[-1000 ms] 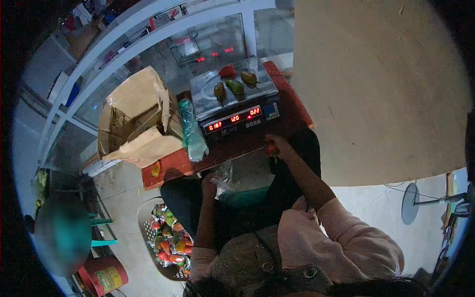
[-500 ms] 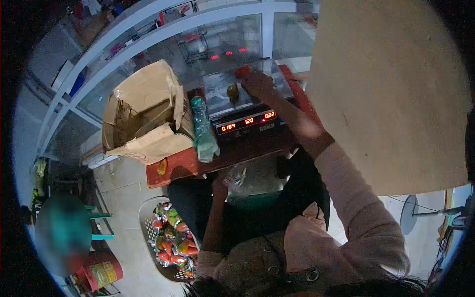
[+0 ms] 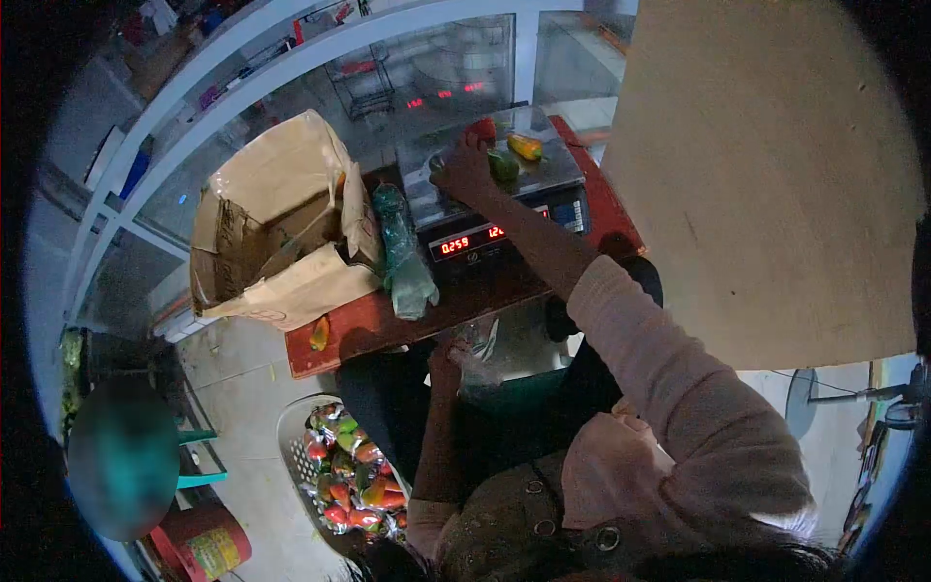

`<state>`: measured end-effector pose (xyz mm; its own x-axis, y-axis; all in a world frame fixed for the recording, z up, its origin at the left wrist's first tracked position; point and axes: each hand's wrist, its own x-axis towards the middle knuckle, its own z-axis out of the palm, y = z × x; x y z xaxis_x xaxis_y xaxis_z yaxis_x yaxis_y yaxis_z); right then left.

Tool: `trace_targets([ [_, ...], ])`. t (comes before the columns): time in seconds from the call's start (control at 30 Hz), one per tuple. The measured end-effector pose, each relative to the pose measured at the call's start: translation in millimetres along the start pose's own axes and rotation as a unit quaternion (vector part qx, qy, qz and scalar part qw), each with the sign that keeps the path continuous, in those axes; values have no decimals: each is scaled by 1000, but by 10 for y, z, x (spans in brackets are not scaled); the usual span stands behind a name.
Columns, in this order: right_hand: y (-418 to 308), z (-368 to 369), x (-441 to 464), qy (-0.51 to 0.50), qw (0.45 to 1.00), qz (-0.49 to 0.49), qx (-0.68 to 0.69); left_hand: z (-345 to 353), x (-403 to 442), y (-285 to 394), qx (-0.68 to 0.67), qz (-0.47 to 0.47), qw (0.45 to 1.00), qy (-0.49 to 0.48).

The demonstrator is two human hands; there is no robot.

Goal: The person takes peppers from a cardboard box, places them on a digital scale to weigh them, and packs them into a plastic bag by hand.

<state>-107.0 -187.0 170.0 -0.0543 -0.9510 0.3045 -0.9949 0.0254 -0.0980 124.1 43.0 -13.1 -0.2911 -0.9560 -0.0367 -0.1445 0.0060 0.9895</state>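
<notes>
A glossy yellow-orange tapered pepper (image 3: 525, 147), a dark green pepper (image 3: 502, 165) and a red pepper (image 3: 480, 129) lie on the silver metal-topped digital scale (image 3: 558, 175). The right hand (image 3: 464, 170) reaches among them; whether its fingers grip anything, I cannot tell. The step in hand looks like handling peppers during weighing — a next move would call for a clean hold without nudging the neighbours. Below, the left hand (image 3: 446, 361) is closed on a crinkled clear plastic bag (image 3: 480, 369). The right forearm hides part of the red readout (image 3: 455, 246). Left of the scale, a green plastic bundle (image 3: 407, 262) and an open brown cardboard box (image 3: 291, 291) crowd the red wooden table (image 3: 475, 303).
</notes>
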Motion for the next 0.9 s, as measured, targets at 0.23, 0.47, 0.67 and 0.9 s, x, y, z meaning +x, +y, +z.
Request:
trace_targets([
  [0.23,331,-437,246,12,913,15,409,11,38,-277,-262,-45,964,-33],
  [0.47,761,-1119,440,10,710,56,702,79,40,-122,-33,-14,999,-10],
  [0.67,595,-1255,88,-110,673,138,718,30,121,-605,58,42,997,-2],
  [0.9,293,-153,134,43,995,-22,86,-40,129,-773,-230,-70,967,-87],
])
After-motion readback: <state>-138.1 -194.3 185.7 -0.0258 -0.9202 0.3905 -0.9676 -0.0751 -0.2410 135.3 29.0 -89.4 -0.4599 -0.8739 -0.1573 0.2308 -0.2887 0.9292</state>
